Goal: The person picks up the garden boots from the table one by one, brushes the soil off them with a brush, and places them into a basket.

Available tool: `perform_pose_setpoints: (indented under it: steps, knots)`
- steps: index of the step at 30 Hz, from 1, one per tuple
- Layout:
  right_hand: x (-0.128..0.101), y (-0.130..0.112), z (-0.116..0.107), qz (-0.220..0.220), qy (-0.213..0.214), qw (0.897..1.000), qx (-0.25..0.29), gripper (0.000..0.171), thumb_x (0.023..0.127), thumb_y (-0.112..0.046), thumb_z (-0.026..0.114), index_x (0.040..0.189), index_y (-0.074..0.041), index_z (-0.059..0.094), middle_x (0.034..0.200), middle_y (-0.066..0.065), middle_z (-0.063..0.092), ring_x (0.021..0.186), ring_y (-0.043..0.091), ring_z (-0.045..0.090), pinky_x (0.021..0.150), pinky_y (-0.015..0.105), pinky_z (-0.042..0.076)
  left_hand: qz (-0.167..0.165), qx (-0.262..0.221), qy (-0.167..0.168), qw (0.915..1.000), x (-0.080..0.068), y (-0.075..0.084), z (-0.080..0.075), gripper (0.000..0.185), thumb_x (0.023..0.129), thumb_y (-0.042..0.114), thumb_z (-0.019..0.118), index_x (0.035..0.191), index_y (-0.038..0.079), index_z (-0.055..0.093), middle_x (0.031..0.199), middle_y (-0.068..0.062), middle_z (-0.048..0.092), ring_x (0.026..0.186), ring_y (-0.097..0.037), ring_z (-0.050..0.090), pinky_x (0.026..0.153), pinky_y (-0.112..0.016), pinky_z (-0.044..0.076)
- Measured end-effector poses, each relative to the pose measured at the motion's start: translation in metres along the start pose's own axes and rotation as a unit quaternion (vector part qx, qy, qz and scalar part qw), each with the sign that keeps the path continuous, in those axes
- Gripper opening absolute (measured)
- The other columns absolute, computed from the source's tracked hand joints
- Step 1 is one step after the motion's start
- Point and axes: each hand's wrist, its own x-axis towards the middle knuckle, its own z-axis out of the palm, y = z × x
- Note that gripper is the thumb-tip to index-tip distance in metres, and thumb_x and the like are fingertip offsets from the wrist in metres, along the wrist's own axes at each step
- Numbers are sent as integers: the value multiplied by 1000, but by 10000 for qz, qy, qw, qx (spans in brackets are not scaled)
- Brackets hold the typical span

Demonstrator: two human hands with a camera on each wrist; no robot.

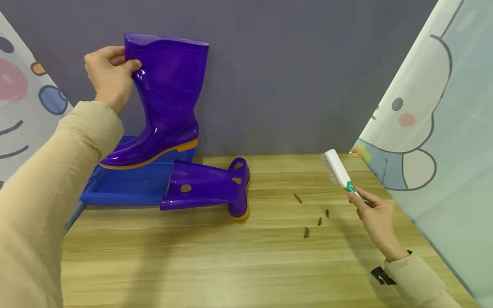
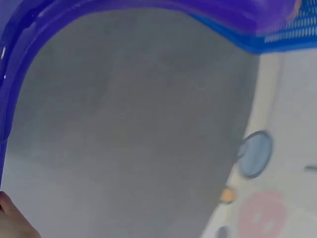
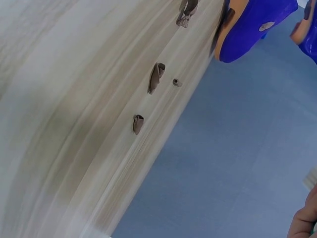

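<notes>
A shiny purple rain boot [image 1: 169, 81] with an orange sole hangs upright in the air, toe pointing left. My left hand [image 1: 111, 75] pinches its upper rim between thumb and fingers. In the left wrist view the boot [image 2: 20, 64] curves along the top and left edge. A white brush [image 1: 338, 167] with grey bristles and a green band is gripped by the handle in my right hand [image 1: 375, 216], raised over the table's right side. A second purple boot [image 1: 208, 184], marked with brownish patches, lies on its side, its shaft end over the basket's edge.
A blue plastic basket [image 1: 127, 184] stands at the table's back left, beneath the held boot. Several small brown curled bits [image 1: 306, 232] lie on the wooden table [image 1: 231, 265] at right of centre. A grey wall [image 1: 289, 77] rises behind, with cartoon-printed cloths [image 1: 416, 115] at both sides.
</notes>
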Motion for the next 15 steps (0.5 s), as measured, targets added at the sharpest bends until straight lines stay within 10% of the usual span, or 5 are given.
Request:
perform_pose_setpoints:
  steps: [15]
  knots:
    - [-6, 5, -5, 67, 122, 9982, -591, 29, 85, -16, 65, 113, -11, 65, 64, -15, 63, 41, -2, 39, 34, 22, 26, -493, 651, 825, 9932, 24, -47, -44, 26, 74, 9, 75, 95, 24, 72, 62, 24, 61, 66, 8, 58, 70, -6, 43]
